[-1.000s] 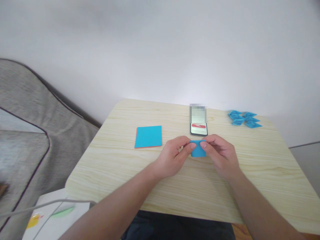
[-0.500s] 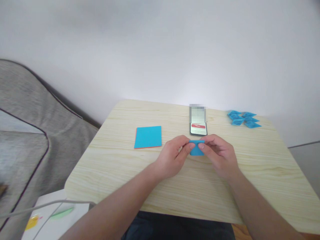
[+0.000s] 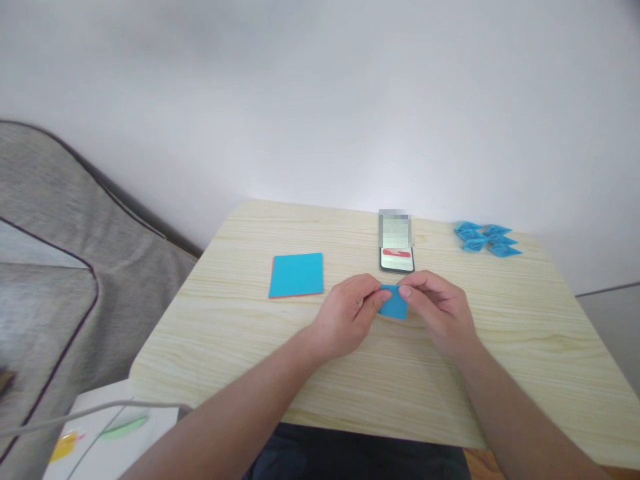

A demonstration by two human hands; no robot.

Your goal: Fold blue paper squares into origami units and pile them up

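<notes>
A small blue piece of folded paper is held between my two hands, just in front of the phone. My left hand pinches its upper left part, thumb on top. At its upper right corner, my right hand grips it between thumb and fingers. The fingertips behind the paper are hidden. To the left lies a square stack of origami paper, blue on top with a red edge showing. Several folded blue paper pieces sit in a cluster at the back right.
A phone with a lit, partly blurred screen lies on the light wooden table. Behind it rises a white wall. A grey sofa stands at the left, and a cable crosses a white surface at lower left.
The small blue paper has tilted slightly, its lower edge dropping toward me and showing more of its face. Both hands have shifted a little toward me, still gripping it.
</notes>
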